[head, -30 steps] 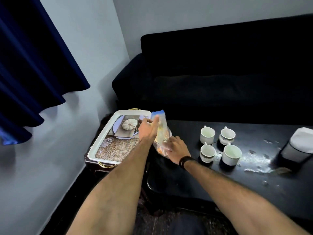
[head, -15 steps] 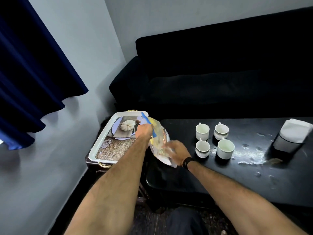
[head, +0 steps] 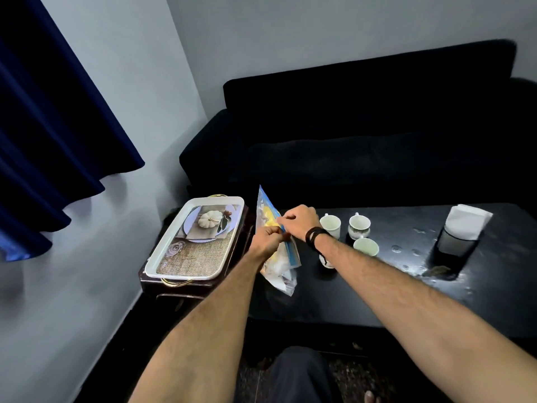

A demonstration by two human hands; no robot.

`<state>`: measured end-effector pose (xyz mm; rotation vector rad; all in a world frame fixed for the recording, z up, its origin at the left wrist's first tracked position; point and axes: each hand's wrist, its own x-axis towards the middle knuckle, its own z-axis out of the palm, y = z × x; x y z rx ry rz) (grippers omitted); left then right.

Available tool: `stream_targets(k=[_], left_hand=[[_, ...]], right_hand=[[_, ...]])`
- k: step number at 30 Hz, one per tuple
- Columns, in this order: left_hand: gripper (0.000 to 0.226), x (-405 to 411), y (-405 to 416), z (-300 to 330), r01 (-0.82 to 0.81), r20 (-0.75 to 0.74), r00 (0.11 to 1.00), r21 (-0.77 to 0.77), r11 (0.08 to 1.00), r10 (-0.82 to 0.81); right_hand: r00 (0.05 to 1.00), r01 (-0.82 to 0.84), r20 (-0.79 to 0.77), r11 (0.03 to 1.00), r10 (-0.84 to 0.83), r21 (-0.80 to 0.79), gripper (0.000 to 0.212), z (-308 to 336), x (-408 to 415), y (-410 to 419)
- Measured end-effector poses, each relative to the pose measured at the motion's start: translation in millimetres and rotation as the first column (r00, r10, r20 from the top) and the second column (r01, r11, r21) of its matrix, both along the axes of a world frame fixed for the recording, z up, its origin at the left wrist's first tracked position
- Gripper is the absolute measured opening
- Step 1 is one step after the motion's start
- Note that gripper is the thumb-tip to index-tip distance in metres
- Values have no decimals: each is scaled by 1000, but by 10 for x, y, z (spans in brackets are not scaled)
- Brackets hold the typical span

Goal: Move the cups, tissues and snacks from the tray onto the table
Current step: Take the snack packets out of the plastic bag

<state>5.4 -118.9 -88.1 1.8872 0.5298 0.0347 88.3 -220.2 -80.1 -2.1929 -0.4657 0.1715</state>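
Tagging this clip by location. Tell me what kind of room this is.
Probably a home living room: a black sofa behind a low black coffee table set with teacups, and a dark blue curtain on the left.

Black sofa (head: 363,126), blue curtain (head: 52,117), pale walls (head: 139,82).

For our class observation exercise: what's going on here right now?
A person holds a clear snack bag in both hands, left hand and right hand, over the black table. Four white cups and a tissue holder already stand on it. The tray on the left looks emptied.
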Motion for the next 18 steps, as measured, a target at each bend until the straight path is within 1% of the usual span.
stream_targets(k=[4,6,11,15,18], left_hand=[[29,-43,-68,32,-4,26,1000,-28,1000,5],[30,-69,-63,22,-20,44,999,-39,999,21],[31,-127,-77,-19,-61,94,993,-125,990,73],[31,-143,-94,-38,-98,97,988,-212,972,121],[33,-133,-75,-52,-137,90,982,-269,953,167]], right_hand=[[993,-17,-114,998,25,68,22,41,-8,-61],[984,2,-179,995,17,105,19,53,-29,-67],[967,28,-256,987,13,158,14,35,-47,-41],[957,59,-289,980,-2,190,18,24,-50,-25],[951,26,-306,969,52,244,26,19,-81,-33]])
